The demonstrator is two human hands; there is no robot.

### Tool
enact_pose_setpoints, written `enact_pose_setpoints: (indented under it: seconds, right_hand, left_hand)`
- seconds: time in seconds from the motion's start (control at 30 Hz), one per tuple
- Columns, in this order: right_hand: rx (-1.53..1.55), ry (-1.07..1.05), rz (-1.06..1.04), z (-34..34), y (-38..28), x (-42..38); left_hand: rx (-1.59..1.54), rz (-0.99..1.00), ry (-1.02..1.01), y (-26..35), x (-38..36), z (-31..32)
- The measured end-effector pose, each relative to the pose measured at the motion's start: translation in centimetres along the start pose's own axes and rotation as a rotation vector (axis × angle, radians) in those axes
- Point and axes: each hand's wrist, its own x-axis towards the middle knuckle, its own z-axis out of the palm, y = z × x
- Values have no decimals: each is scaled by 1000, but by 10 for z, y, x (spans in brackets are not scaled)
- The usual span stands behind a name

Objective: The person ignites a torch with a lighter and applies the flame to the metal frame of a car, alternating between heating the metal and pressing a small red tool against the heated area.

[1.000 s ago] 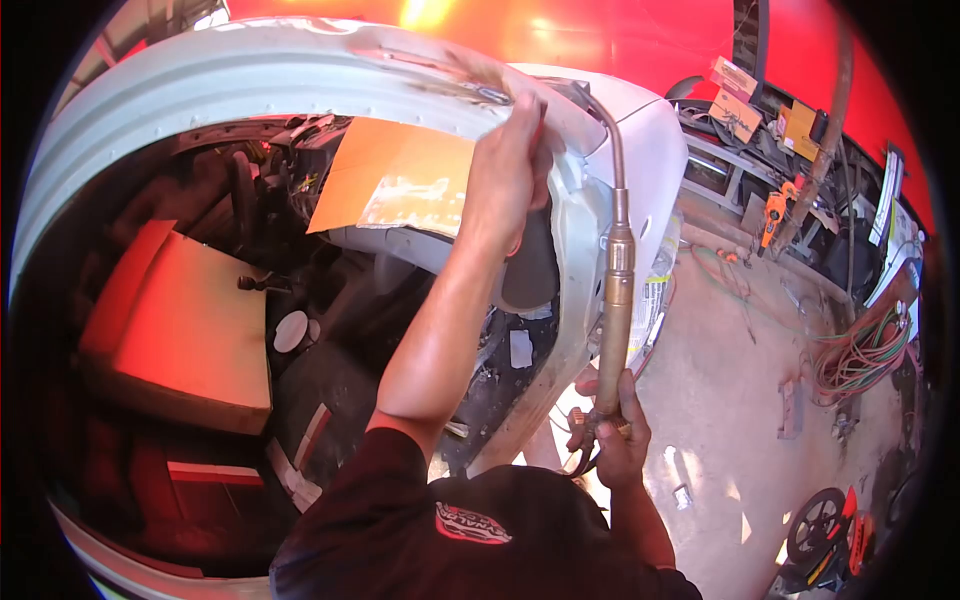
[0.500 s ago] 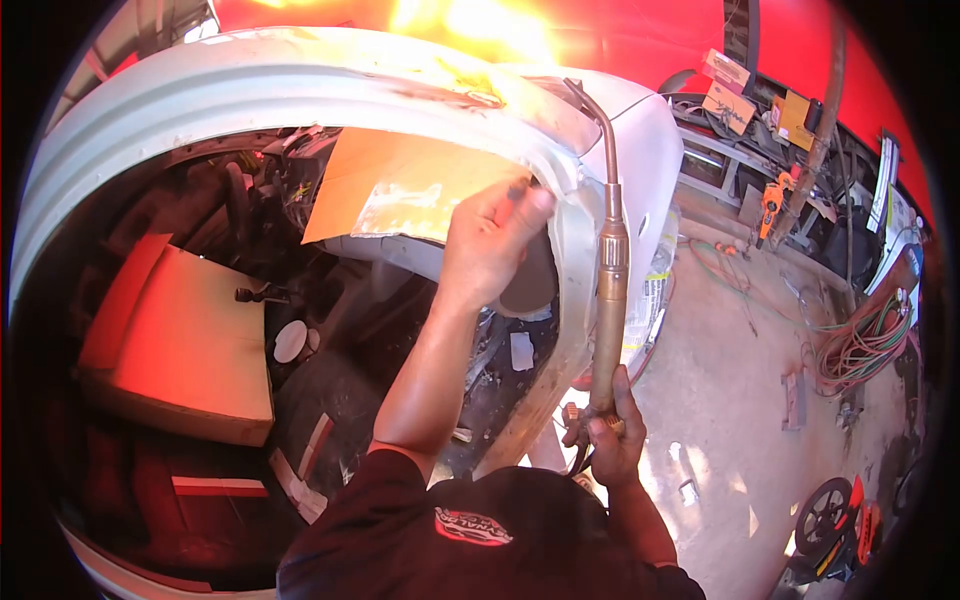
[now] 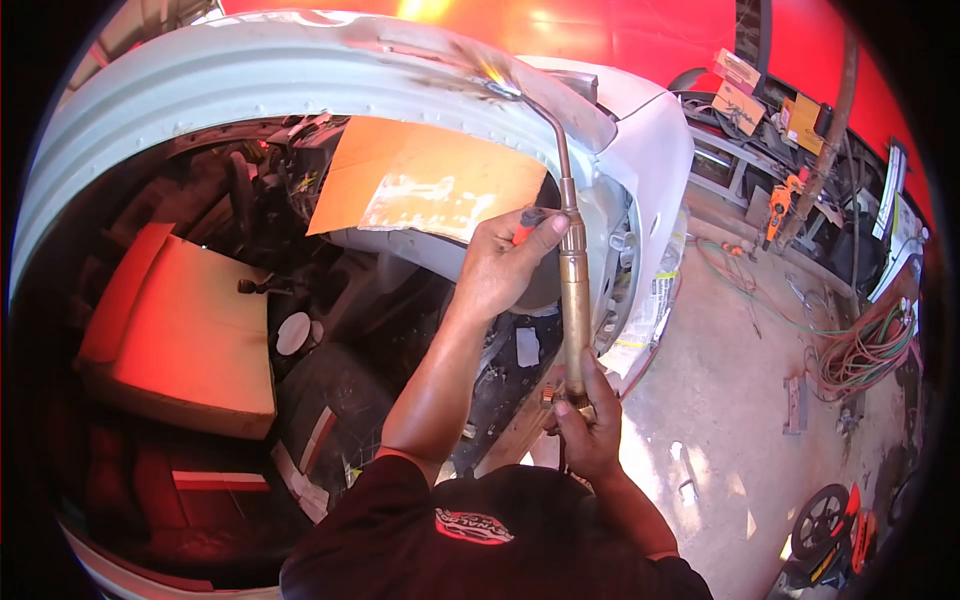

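My right hand is wrapped round the lower end of a brass gas torch, by its valve knobs. The torch's bent copper neck reaches up to the pale car body frame, where a small flame burns at its tip over a scorched patch. My left hand is closed in a pinch on a small orange-and-dark object, mostly hidden by the fingers. Its thumb overlaps the torch near the collar.
Inside the car opening are an orange-lit cardboard sheet and a cardboard-coloured box. Coiled hoses lie on the floor at right, near an orange hoist. A red surface stands behind the car.
The torch has swung left, bringing its tip to the scorched patch. The wide, bright flame has shrunk to a small one. My left hand has come down and right, beside the torch.
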Motion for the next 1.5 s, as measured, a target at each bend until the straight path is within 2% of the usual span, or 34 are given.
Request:
enact_pose_setpoints:
  seconds: [0.1, 0.5, 1.5]
  right_hand:
    - [-124, 11, -38, 3, -7, 6]
    - [-205, -7, -142, 4, -13, 13]
    - [-238, -19, -179, 5, -19, 15]
  left_hand:
    - [-40, -10, 22, -9, 4, 1]
    - [-101, 20, 83, -16, 3, 2]
    - [-177, 14, 62, -16, 2, -3]
